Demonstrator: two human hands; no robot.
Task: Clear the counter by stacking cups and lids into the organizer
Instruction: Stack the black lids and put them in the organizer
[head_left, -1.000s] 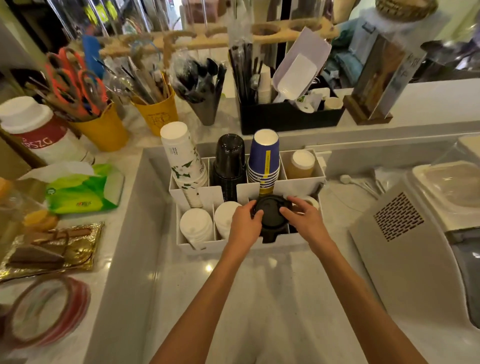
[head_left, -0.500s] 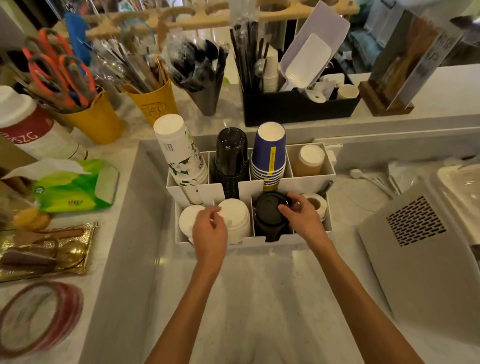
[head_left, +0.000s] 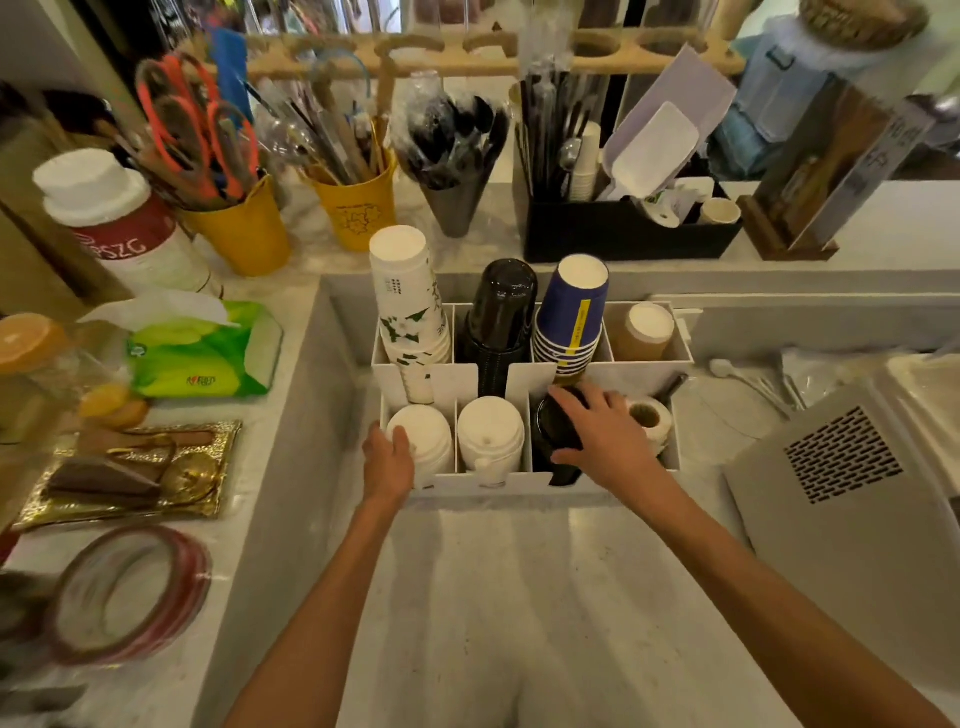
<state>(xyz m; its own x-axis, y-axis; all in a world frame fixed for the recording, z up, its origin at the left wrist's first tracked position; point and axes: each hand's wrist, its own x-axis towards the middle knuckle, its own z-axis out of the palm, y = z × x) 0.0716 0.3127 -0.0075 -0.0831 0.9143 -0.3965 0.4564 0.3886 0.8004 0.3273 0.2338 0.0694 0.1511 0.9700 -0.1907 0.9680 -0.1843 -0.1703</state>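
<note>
The white organizer (head_left: 519, 480) stands in the middle of the counter. Its back row holds stacks of white printed cups (head_left: 408, 312), black cups (head_left: 501, 317), blue cups (head_left: 571, 317) and a brown cup stack (head_left: 644, 332). Two stacks of white lids (head_left: 491, 436) and a stack of black lids (head_left: 550, 431) fill the front row. My right hand (head_left: 605, 439) lies over the black lids, thumb and fingers spread around the top one. My left hand (head_left: 387, 462) clasps the organizer's front left corner, beside the leftmost white lids (head_left: 428, 441).
A small paper roll (head_left: 649, 415) sits in the organizer's front right slot. Yellow utensil buckets (head_left: 358, 218), a tissue pack (head_left: 202, 353), a gold tray (head_left: 130, 473) and tape rolls (head_left: 130, 592) crowd the left ledge. A grey vented appliance (head_left: 841, 467) stands at the right.
My left hand left the black lids and slid left to the organizer's front left corner. My right hand stayed on the black lids. The view moved in closer.
</note>
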